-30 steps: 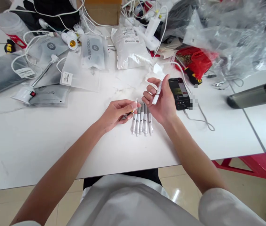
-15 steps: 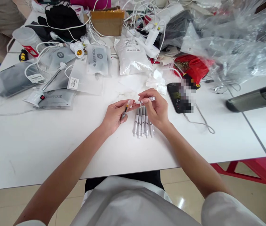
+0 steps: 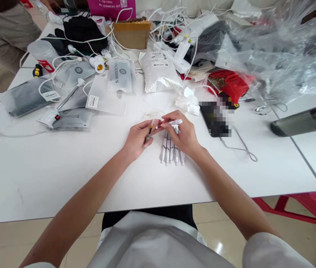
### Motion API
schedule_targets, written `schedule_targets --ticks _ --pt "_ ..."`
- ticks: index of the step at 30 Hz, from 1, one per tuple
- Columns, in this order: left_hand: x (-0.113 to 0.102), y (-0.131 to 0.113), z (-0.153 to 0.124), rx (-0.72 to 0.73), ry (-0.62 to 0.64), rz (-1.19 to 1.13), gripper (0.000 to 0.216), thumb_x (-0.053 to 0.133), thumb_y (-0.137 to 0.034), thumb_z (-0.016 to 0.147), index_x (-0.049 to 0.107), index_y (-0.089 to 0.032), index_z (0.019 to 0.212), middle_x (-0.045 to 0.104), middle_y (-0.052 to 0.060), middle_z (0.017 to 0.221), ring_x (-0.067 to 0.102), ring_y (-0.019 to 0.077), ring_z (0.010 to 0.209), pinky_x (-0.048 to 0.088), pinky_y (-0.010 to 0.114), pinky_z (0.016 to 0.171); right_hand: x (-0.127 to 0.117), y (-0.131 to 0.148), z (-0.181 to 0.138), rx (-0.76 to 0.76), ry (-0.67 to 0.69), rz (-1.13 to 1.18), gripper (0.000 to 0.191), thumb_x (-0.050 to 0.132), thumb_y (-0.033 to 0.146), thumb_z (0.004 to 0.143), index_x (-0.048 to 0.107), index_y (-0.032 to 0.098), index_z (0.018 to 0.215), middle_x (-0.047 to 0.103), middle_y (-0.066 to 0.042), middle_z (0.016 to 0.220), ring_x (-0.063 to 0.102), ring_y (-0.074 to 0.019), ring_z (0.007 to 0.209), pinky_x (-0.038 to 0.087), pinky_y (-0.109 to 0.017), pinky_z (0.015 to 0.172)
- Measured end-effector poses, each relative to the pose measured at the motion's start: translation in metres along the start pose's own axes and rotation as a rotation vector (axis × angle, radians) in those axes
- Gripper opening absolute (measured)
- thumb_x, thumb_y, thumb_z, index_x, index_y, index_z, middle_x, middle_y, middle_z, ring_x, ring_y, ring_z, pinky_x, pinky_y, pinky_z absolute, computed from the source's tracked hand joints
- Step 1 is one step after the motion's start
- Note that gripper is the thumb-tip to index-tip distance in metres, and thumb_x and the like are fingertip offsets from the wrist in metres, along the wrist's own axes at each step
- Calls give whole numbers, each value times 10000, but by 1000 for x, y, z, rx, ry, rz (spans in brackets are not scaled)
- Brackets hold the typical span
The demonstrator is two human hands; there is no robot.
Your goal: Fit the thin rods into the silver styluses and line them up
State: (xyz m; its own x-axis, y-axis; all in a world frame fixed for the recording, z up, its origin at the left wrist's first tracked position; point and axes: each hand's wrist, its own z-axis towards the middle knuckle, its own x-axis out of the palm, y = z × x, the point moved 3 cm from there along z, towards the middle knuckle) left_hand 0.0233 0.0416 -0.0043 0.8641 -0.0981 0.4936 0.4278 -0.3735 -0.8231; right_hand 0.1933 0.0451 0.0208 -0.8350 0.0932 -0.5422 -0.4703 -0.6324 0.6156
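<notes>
My left hand [image 3: 135, 141] is closed around a slim pen part [image 3: 150, 129] with a clear end, a dark stretch and a grey grip. Between the thumb and fingers of my right hand [image 3: 186, 134] is a white pen [image 3: 176, 122], its outer end pointing right. The fingertips of both hands nearly meet, and what lies between them is too small to make out. Below my right hand, several white-and-grey pens [image 3: 171, 152] lie side by side on the white table [image 3: 91, 178], their upper ends partly hidden by that hand.
Crumpled white tissue [image 3: 187, 101] and a phone [image 3: 215, 119] lie beyond my right hand. A dark bottle [image 3: 303, 120] is at far right. Grey pouches [image 3: 71, 118], a lamp holder [image 3: 47, 117], a white parcel [image 3: 159, 72] and a cardboard box [image 3: 131, 34] crowd the back. A person stands at far left.
The white pen in my right hand has shifted slightly, and more of it shows. My left hand keeps its hold. The whole view has shifted a little.
</notes>
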Motion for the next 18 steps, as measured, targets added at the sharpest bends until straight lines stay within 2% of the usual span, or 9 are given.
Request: schedule_targets --ticks 3,6,9,12,18 --pt "1 -2 0 -20 9 -1 234 841 -369 839 789 -167 944 761 116 1075 770 169 882 216 182 370 -1 -2 -1 25 -29 -43 229 582 439 1059 641 270 1203 723 -70 1029 689 -231 924 573 -410 868" --pt "1 -2 0 -4 19 -6 234 826 -379 854 782 -170 949 762 124 1131 774 180 935 207 184 367 -4 -2 -1 -28 -48 -108 222 573 409 1065 663 270 1212 728 -87 1050 687 -262 990 567 -440 907" --pt "-1 -4 0 55 -2 -14 252 811 -413 870 782 -182 968 761 134 1201 772 208 1040 216 181 373 -7 -5 2 -62 -9 -179 314 535 398 1080 655 265 1338 720 -104 1059 679 -279 1004 556 -462 921" --pt "-4 -7 2 129 -57 -24 257 810 -435 870 775 -195 955 752 129 1290 763 224 1112 224 176 379 -9 -11 4 -58 51 -228 389 518 412 1089 624 249 1425 713 -93 1005 674 -255 931 553 -426 882" --pt "-8 -10 2 180 -103 21 302 831 -452 844 773 -197 996 749 124 1338 760 238 1154 245 178 385 -7 -9 2 -49 57 -201 252 550 404 1078 714 245 1185 719 -69 916 672 -209 806 527 -341 740"
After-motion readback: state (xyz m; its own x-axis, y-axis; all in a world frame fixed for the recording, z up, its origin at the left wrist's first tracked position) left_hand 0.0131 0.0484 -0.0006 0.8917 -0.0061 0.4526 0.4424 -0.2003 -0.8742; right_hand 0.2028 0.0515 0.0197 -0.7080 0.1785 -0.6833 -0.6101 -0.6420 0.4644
